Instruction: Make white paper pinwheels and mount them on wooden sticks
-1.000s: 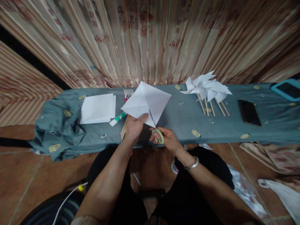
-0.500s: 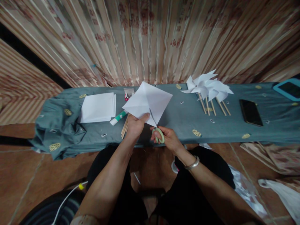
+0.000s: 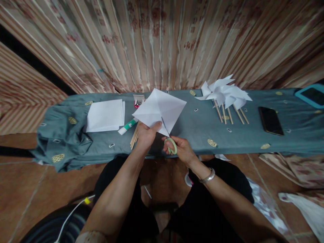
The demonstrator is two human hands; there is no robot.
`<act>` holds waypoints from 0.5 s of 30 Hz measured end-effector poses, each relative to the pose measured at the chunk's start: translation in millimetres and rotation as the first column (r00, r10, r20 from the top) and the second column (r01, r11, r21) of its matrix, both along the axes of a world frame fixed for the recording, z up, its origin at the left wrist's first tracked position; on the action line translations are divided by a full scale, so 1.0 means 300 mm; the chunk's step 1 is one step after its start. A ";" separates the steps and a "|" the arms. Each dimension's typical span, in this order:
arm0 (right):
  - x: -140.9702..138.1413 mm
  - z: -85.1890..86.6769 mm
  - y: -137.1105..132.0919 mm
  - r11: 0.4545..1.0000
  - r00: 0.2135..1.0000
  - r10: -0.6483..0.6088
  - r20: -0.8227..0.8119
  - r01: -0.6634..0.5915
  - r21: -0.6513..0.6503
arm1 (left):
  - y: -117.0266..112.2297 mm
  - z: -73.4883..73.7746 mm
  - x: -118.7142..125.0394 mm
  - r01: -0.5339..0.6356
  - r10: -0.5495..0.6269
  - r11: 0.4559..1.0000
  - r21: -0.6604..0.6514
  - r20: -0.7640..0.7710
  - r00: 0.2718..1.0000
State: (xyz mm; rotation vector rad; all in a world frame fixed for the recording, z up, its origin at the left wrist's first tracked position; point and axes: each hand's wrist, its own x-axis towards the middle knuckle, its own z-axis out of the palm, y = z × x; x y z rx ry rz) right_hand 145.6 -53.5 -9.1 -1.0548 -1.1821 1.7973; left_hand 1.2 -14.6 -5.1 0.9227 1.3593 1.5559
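My left hand [image 3: 148, 133] pinches a square sheet of white paper [image 3: 162, 106] near its lower corner, thumb on top. Creases run across the sheet, which is turned like a diamond above the table. In my right hand [image 3: 183, 148] are scissors with light green handles [image 3: 173, 145], fingers through the loops. Their blades are at the paper's lower corner, mostly hidden by it, along a slit that runs toward the middle. Under the paper's left side lie a green and white glue stick [image 3: 128, 126] and several wooden sticks [image 3: 134, 138].
A stack of white paper [image 3: 105, 115] lies left on the cloth-covered table [image 3: 197, 131]. Behind the glue stick sits a small red box [image 3: 138, 102] of metal bits. To the right are several paper pinwheels [image 3: 224, 92] on sticks, a black phone [image 3: 271, 120] and a blue-framed device [image 3: 312, 96].
Almost nothing differs. Both hands, the paper and the scissors keep nearly the same place, and the view has shifted very slightly.
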 end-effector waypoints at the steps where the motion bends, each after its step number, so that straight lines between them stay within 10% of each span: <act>1: 0.001 -0.001 -0.001 1.000 1.000 0.001 0.001 -0.001 0.004 | 0.001 -0.002 0.000 0.000 0.000 1.000 0.003 -0.002 1.000; 15: 0.001 0.002 0.000 1.000 1.000 -0.004 0.014 0.003 0.013 | -0.004 0.003 0.005 -0.015 0.015 1.000 -0.013 0.013 1.000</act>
